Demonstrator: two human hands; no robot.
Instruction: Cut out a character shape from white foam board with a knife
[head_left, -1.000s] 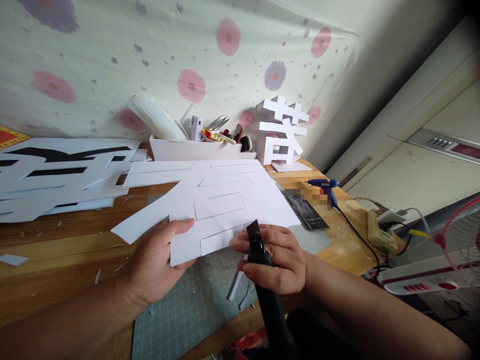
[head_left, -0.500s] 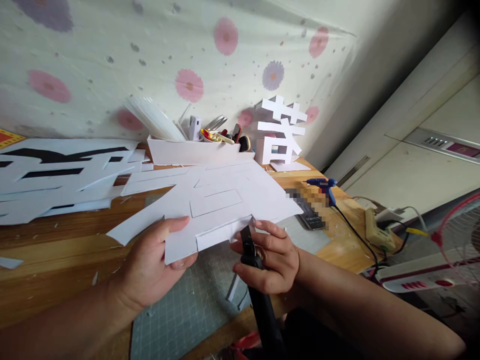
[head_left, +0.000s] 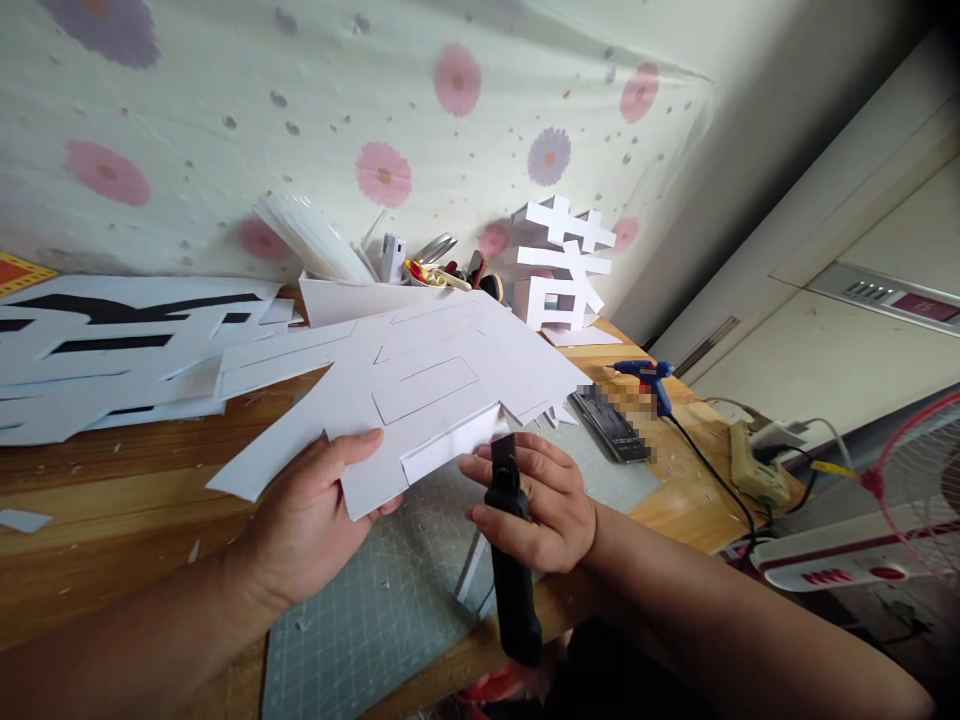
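Observation:
A large white board cutout point(head_left: 442, 350) with thin cut lines is raised at a tilt over the green cutting mat point(head_left: 352, 620). My left hand point(head_left: 315, 515) grips its lower left corner, thumb on top and fingers beneath. Along the near edge a white strip point(head_left: 454, 445) stands folded at an angle to the board. Held between the fingers and thumb of my right hand point(head_left: 540, 505) is a black-handled tool point(head_left: 514, 560); its dark upper end is close to the strip. Whether that end touches the strip, I cannot tell.
White and black cutouts point(head_left: 112, 350) lie at left. Behind are a white box of tools point(head_left: 367, 300) and a white standing character point(head_left: 562, 265). A phone point(head_left: 611, 425), a blue glue gun point(head_left: 645, 375) with its cord and a power strip point(head_left: 757, 465) are at right.
The board has risen and tilted more, its near strip lifting with it. The black tool has turned more upright in my right hand, which stays closed on it.

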